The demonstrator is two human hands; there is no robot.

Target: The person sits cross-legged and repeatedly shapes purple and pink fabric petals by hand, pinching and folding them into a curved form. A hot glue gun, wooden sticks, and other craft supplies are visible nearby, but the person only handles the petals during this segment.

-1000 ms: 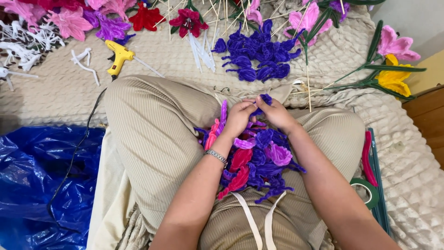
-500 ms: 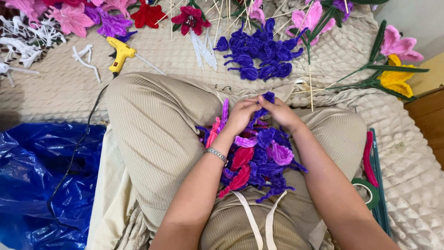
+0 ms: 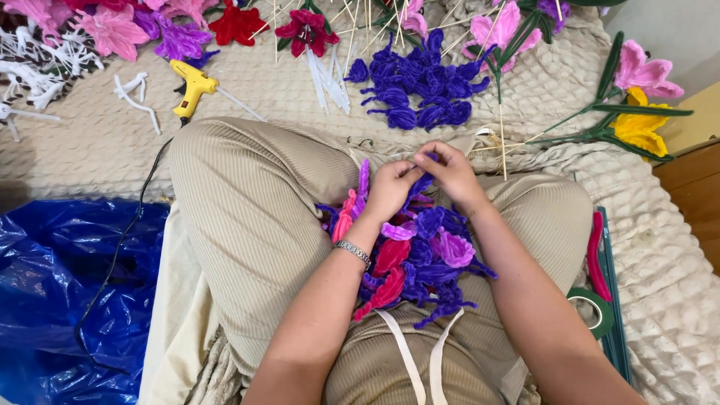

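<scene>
Head view showed the left hand [image 3: 390, 187] and right hand [image 3: 450, 174] together pinching one purple petal [image 3: 421, 184] above the petal pile [image 3: 416, 255] in the lap.

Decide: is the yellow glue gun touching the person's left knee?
Apart. The head view shows bare bedspread between the glue gun and the knee.

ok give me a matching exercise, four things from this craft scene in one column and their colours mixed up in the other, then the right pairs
Things:
1. glue gun
2. plastic sheet
3. tape roll
4. bracelet on the left hand

Colours:
A. green
B. silver
C. yellow
D. blue

Pairs: 1-C, 2-D, 3-A, 4-B
</scene>
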